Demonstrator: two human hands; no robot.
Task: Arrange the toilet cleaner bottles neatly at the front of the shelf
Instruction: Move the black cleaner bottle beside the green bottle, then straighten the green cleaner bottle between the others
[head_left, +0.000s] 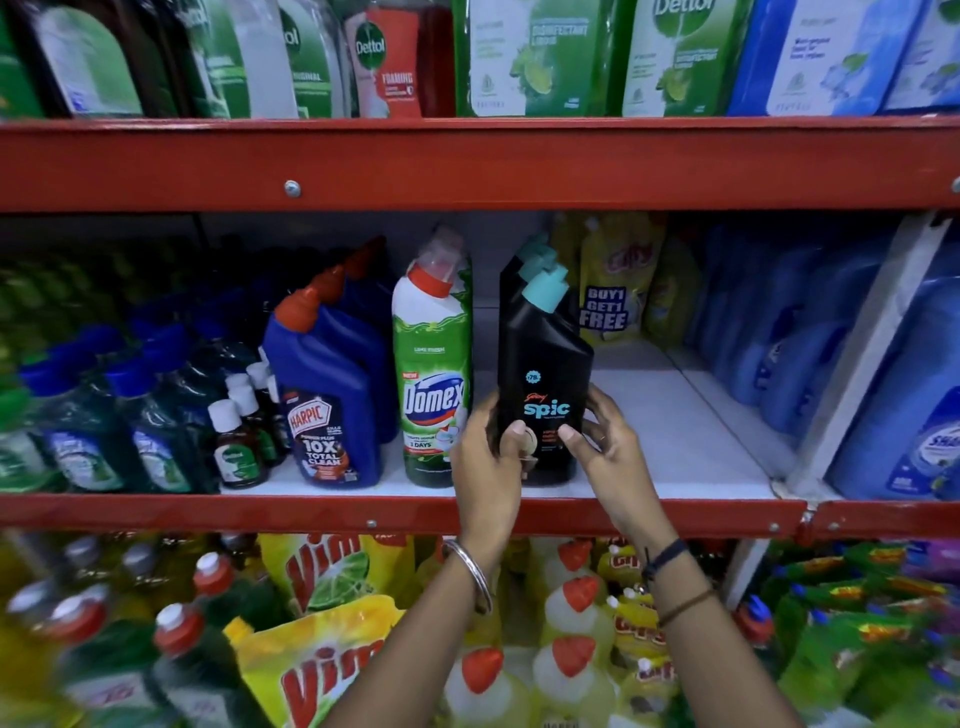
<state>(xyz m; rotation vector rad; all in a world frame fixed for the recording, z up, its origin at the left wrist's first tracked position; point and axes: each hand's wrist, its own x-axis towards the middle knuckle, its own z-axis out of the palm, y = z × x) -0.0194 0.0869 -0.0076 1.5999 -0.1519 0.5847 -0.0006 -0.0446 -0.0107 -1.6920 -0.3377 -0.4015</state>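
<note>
Hands both wrapped on the black Spic bottle (543, 384), low on its body. Left hand (488, 462) cups the left flank, thumb across the lower label; right hand (602, 447) cups the right flank, thumb also on the front, fingers curled behind. Neither hand spread flat, neither pinching: a two-sided clasp.

Bottle stands upright, long axis vertical, teal cap (545, 288) angled up-right, label facing out. Base sits at or just above the shelf board (675, 447), near its front edge; contact with the board hidden by the hands, cannot tell. More black bottles with teal caps queue right behind it, running toward the back of the shelf.

Key relation: held bottle lies straight ahead of the hands, just right of the green Domex bottle (434, 384), with a narrow gap between them. Domex and the blue Harpic bottle (332, 410) already stand near the front edge, labels out. Right of the black bottle the board is bare up to the shelf's right upright.

Judgement: step in hand is squaring this bottle into the front row. Next move likely a small slide left toward Domex and forward to the red front lip (363, 512); both hands equally near. Risk: bumping Domex or tipping the tall bottle.
</note>
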